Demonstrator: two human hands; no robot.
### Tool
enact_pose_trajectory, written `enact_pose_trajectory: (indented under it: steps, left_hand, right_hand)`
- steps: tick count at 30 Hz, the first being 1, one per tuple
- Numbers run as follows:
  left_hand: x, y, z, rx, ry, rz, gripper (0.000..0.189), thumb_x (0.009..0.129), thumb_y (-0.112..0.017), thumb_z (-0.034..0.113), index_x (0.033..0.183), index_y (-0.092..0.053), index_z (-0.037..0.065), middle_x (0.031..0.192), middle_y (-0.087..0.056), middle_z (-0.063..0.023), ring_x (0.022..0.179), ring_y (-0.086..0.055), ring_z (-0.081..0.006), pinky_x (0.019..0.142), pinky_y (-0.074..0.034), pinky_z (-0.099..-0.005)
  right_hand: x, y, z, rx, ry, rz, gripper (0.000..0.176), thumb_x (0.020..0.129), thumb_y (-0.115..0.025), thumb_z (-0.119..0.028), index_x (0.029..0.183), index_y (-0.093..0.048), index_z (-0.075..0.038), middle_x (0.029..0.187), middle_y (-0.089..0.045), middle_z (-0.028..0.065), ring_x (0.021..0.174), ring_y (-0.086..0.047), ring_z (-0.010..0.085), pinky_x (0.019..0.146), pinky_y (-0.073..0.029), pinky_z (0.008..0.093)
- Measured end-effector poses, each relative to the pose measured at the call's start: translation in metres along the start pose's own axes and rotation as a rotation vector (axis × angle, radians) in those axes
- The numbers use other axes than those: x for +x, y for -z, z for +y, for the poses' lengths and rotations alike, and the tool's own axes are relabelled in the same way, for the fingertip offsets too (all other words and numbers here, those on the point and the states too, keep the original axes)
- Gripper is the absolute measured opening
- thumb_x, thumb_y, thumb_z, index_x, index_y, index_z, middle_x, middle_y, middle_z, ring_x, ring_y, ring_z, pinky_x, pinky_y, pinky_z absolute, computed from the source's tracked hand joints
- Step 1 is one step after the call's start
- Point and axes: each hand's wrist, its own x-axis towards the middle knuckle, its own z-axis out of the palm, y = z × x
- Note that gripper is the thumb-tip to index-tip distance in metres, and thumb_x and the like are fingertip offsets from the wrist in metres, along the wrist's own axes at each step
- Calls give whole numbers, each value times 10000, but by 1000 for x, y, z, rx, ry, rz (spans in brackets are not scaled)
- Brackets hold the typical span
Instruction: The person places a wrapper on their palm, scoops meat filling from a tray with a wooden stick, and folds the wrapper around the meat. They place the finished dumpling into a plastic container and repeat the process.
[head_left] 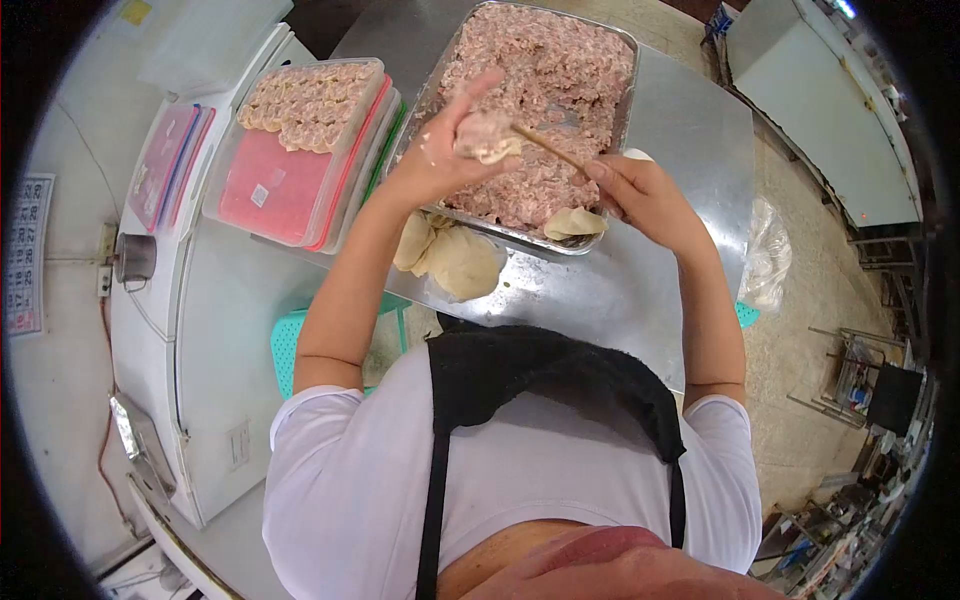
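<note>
My left hand (432, 160) is raised over the left side of a metal tray (632, 100) of ground meat (545, 60), its fingers curled around a dumpling wrapper (497, 152) topped with meat filling. Bits of meat cling to the fingers. In my right hand (645, 195) is a thin wooden stick (550, 147), pinched near one end, with its other end at the filling. Several round wrappers (462, 262) lie on the metal table below my left wrist. A few more folded wrappers (575, 222) rest on the tray's near right corner.
Left of the tray, a clear plastic container with rows of filled dumplings (305, 105) sits on stacked containers with a red lid (265, 190). More lidded containers (165, 165) stand farther left, beside a metal cup (135, 257). A turquoise stool (288, 345) is under the table's left side.
</note>
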Motion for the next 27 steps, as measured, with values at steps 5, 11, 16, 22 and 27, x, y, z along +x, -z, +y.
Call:
enact_pose_trajectory:
  steps: [5, 11, 16, 22, 27]
  left_hand:
    - [7, 4, 1, 115, -224, -309, 433, 743, -760, 150, 1138, -616, 50, 956, -652, -48, 855, -601, -156, 796, -484, -316]
    - [3, 5, -8, 567, -282, -521, 426, 727, -784, 310, 982, -615, 15, 859, -651, -96, 790, -615, -245, 738, -471, -331]
    - [2, 7, -39, 453, -5, -299, 418, 722, -792, 309, 969, -613, 23, 913, -635, -86, 858, -586, -193, 771, -456, -315]
    - [3, 0, -22, 298, 92, -338, 440, 723, -791, 307, 1003, -615, 16, 984, -618, -92, 947, -554, -156, 839, -446, -289]
    - [2, 4, -64, 144, 295, -6, 537, 715, -791, 295, 1119, -602, -2, 1082, -613, -88, 995, -549, -157, 869, -445, -285]
  right_hand:
    - [-4, -10, 1, -111, 239, 26, 295, 941, -564, -238, 1037, -637, 31, 792, -634, 90, 708, -560, 158, 663, -455, 288]
    - [32, -14, 61, -212, 417, -69, 287, 902, -610, -220, 1077, -643, 4, 954, -674, 140, 848, -627, 248, 762, -480, 333]
    - [27, 11, 45, -549, 250, 97, 307, 911, -577, -281, 1101, -652, -53, 973, -672, 164, 888, -634, 319, 802, -485, 360]
    - [26, -8, 58, -273, 298, -5, 266, 906, -587, -235, 1073, -655, -39, 930, -670, 158, 855, -645, 286, 753, -494, 353]
    - [15, -21, 34, -763, 361, 350, 237, 886, -593, -236, 1064, -654, -91, 843, -639, 124, 772, -637, 312, 661, -504, 401]
